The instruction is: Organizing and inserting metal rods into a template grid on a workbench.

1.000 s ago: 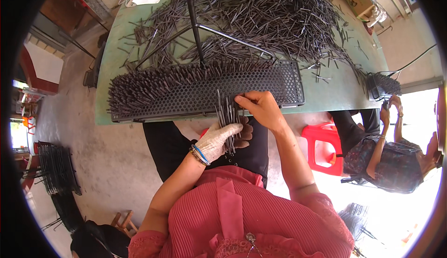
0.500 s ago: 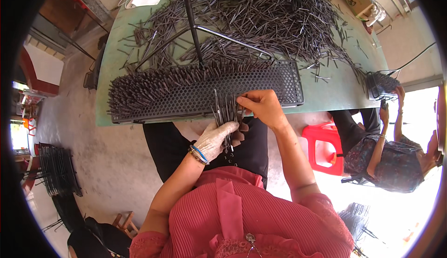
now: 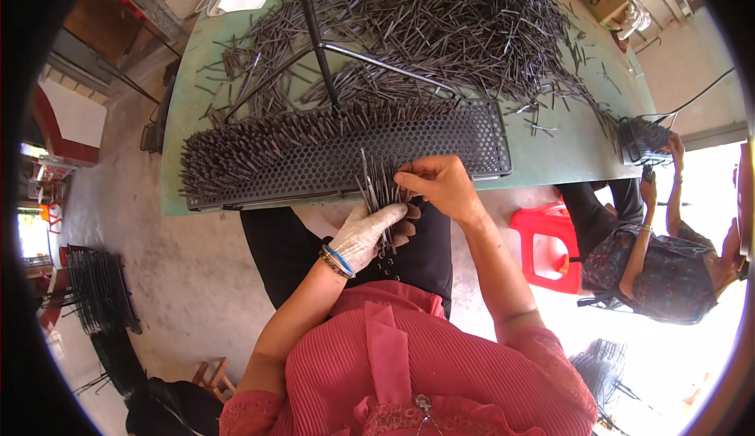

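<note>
My left hand [image 3: 363, 235], in a pale glove, is wrapped round a bundle of thin dark rods [image 3: 379, 187] in front of the table's near edge. The bare right hand [image 3: 442, 187] pinches at the bundle's upper right side; its fingertips seem to hold a thin rod, partly hidden among the others. Just beyond both hands lies a long black perforated tray [image 3: 440, 141]. Upright rods [image 3: 236, 149] fill its left part and far edge, while its near right holes are bare. A black metal frame [image 3: 318, 51] rises from behind the tray.
A large heap of loose rods [image 3: 472, 19] covers the far part of the green table [image 3: 177, 121]. At right, another person [image 3: 653, 267] works at a small rod-filled tray [image 3: 646, 141]. A red plastic stool [image 3: 546, 243] stands between us. Stacked black racks [image 3: 98, 286] are at left.
My right hand has shifted slightly down and left, closer to the bundle. The left hand keeps its grip almost unmoved.
</note>
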Demonstrator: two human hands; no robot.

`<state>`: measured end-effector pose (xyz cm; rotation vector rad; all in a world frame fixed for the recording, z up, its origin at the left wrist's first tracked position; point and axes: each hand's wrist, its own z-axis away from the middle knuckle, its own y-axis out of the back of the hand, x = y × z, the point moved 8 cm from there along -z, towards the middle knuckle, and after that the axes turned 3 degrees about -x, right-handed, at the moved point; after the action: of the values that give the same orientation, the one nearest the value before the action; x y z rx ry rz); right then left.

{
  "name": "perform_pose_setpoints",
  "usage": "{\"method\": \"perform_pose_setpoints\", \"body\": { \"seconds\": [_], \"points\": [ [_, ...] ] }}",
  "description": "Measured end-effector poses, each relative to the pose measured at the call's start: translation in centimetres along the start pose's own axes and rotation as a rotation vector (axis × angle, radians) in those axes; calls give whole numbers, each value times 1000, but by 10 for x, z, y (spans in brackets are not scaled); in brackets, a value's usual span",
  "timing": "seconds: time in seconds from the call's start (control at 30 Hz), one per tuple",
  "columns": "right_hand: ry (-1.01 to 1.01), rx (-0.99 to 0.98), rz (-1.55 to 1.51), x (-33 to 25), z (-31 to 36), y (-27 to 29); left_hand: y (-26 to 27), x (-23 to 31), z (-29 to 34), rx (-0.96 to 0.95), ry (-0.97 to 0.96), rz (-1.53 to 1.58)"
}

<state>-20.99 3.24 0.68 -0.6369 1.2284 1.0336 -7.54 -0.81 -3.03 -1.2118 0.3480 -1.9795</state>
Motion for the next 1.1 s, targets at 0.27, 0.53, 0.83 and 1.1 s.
{"method": "perform_pose_setpoints", "body": {
  "seconds": [0.27,0.53,0.83,1.1],
  "points": [
    [277,275,-123,-37,3,48,11,-7,-3,69,10,109],
    [495,671,179,-54,-21,101,-6,-7,-2,25,72,54],
    [559,619,388,-52,-22,80,1,-7,0,35,85,78],
    [624,569,384,-58,-21,77,-2,-5,0,9,76,46]
  ]
}}
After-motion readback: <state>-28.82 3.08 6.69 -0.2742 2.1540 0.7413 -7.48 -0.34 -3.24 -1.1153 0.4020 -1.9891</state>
